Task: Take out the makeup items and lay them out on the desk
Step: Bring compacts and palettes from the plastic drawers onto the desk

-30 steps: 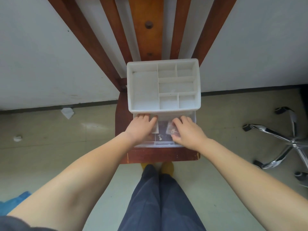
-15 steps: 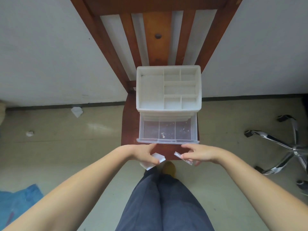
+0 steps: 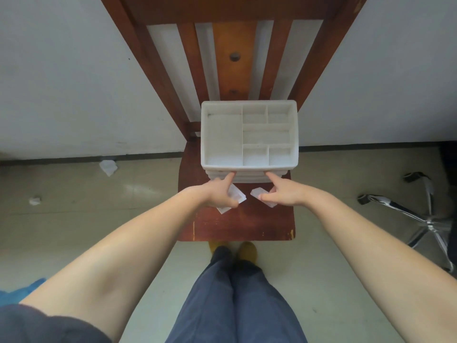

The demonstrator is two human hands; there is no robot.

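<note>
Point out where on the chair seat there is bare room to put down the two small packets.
Free: the front strip of the chair seat, between the hands and its front edge. Crowded: the back, filled by the white organizer. The left hand and right hand, each holding a packet, touch its drawer front.

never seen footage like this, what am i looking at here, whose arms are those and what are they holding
There is no machine here. A person wears a camera on their head, so the single picture looks down along their own bare arms.

A white plastic organizer, its open top split into empty compartments, stands on the seat of a wooden chair against a wall. The drawer at its front looks pushed in.

The left hand pinches a small clear packet, and its index finger touches the organizer's front. The right hand does the same with another clear packet. What the packets contain is too small to tell.

Below are the person's dark trousers and yellow shoes.
</note>
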